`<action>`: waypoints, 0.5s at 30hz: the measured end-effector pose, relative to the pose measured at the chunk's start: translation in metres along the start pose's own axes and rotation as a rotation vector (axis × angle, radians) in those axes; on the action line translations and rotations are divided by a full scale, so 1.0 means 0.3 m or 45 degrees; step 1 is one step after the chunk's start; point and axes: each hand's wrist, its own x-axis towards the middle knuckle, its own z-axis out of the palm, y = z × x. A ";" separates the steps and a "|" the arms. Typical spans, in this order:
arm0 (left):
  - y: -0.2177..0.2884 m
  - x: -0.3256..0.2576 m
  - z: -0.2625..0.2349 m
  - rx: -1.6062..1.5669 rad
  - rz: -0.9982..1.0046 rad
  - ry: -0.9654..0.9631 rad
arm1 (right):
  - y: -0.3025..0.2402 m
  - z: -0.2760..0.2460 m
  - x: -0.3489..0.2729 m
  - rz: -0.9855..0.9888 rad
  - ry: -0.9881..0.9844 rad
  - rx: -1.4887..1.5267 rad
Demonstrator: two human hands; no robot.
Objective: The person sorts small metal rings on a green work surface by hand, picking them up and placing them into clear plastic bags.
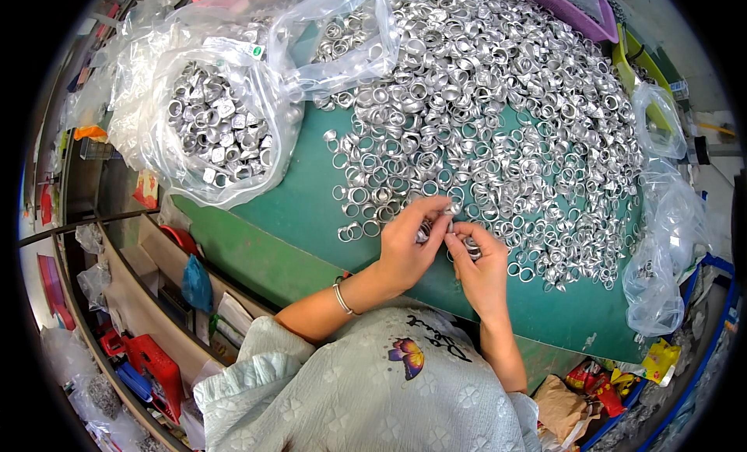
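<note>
A broad heap of silver-coloured metal rings (498,86) spreads over the green table top (288,226). At its near edge my two hands come together above the table. My left hand (412,242), with a bangle (342,296) on its wrist, pinches a ring (453,208) between thumb and fingertips; more rings show within its curled fingers. Close beside it, my right hand (481,269) is curled as well, with rings (471,248) partly visible inside its fingers. How many rings each hand holds is hidden.
Left of the heap stands a clear plastic bag (284,152) filled with chunkier rings. Another clear bag (334,82) lies over the heap's far left. Purple (572,12) and green (642,59) baskets sit at the far right, above crumpled bags (661,250). Lower left are open compartments (140,296).
</note>
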 end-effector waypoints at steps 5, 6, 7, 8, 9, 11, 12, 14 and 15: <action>0.047 0.047 -0.069 -0.625 -0.828 -0.169 | -0.020 -0.063 -0.006 0.354 0.028 0.539; 0.049 0.050 -0.084 -0.777 -0.879 -0.193 | -0.008 -0.087 -0.004 0.373 -0.036 0.838; 0.052 0.052 -0.097 -0.929 -0.928 -0.216 | -0.004 -0.096 -0.001 0.395 -0.046 0.986; 0.059 0.054 -0.102 -1.081 -0.975 -0.240 | -0.010 -0.101 0.004 0.415 -0.056 1.135; 0.095 0.061 -0.099 -1.046 -1.038 -0.204 | -0.014 -0.099 0.002 0.433 -0.064 1.148; 0.087 0.059 -0.108 -1.269 -1.145 -0.203 | -0.021 -0.091 -0.003 0.468 -0.081 1.175; 0.081 0.055 -0.118 -1.376 -1.197 -0.193 | -0.020 -0.089 -0.004 0.467 -0.104 1.183; 0.046 0.028 -0.115 -1.137 -0.942 -0.332 | -0.014 -0.084 -0.008 0.466 -0.150 1.200; 0.065 0.020 -0.096 -0.744 -0.817 -0.364 | -0.009 -0.081 -0.012 0.450 -0.133 1.107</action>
